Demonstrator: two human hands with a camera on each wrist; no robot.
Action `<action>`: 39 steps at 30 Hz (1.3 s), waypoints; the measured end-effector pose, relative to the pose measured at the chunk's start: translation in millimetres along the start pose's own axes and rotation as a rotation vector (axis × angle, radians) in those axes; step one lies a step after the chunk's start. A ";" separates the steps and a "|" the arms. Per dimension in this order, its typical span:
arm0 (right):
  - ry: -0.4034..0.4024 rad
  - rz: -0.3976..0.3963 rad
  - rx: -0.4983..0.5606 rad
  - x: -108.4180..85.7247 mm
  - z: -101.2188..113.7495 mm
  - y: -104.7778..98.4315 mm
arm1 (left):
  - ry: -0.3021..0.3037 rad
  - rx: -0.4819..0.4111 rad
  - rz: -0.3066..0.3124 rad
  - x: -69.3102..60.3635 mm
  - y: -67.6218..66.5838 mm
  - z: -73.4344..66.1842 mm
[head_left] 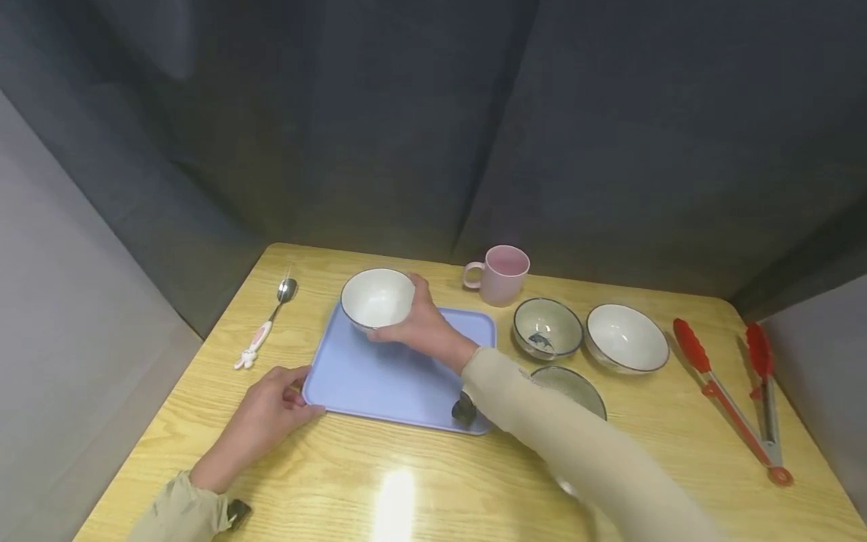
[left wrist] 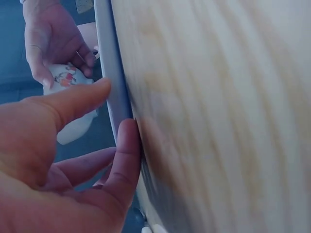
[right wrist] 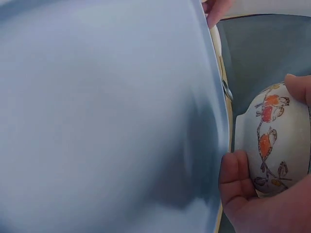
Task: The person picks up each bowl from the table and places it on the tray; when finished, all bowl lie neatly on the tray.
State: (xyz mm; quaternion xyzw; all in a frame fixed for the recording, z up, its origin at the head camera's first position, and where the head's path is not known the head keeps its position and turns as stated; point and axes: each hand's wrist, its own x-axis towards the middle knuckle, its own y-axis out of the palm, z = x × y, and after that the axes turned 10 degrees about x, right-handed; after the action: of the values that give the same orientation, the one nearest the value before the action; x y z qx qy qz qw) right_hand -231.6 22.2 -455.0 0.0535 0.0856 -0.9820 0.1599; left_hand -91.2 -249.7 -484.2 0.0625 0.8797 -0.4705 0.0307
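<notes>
Tray [head_left: 379,388]: blue and rectangular, with a raised rim, lying flat on the wooden worktop [head_left: 339,482].
Held bowl [head_left: 377,299]: white inside with a dark rim, opening upward, over the far left part of the tray; the right wrist view shows orange and red birds on its outside. Whether its foot touches the tray, I cannot tell.
Right hand [head_left: 420,324]: reaches across the tray; its grip is spread as wide as the held bowl and has firm hold of its side, thumb and fingers apart around the wall.
Left hand [head_left: 271,406]: at the near left corner of the tray; its grip is nearly closed, thumb and bent fingers holding the rim.
Spoon [head_left: 259,337]: left of the tray, with a white rabbit handle.
Mug [head_left: 501,282]: pink, just beyond the far right corner of the tray, handle facing left.
Fish bowl [head_left: 547,329]: just right of the tray, a dark fish painted inside.
Second white bowl [head_left: 626,339]: farther right of the tray, next to the fish bowl.
Greenish dish [head_left: 572,388]: right of the tray, partly hidden by the right sleeve [head_left: 562,444].
Tongs [head_left: 738,423]: red-tipped, spread apart, well right of the tray.
Curtain [head_left: 372,150]: dark, behind the tray.
</notes>
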 end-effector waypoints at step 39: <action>0.011 -0.012 -0.047 23.6 -12.2 34.6 | -0.108 -0.137 0.051 2.5 -5.1 7.7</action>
State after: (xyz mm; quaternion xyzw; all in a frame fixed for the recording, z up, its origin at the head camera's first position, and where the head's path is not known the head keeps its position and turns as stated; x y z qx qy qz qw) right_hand -241.6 -15.0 -475.3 0.0544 0.1099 -0.9803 0.1547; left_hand -94.5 -258.7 -484.5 0.0571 0.9050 -0.4110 0.0940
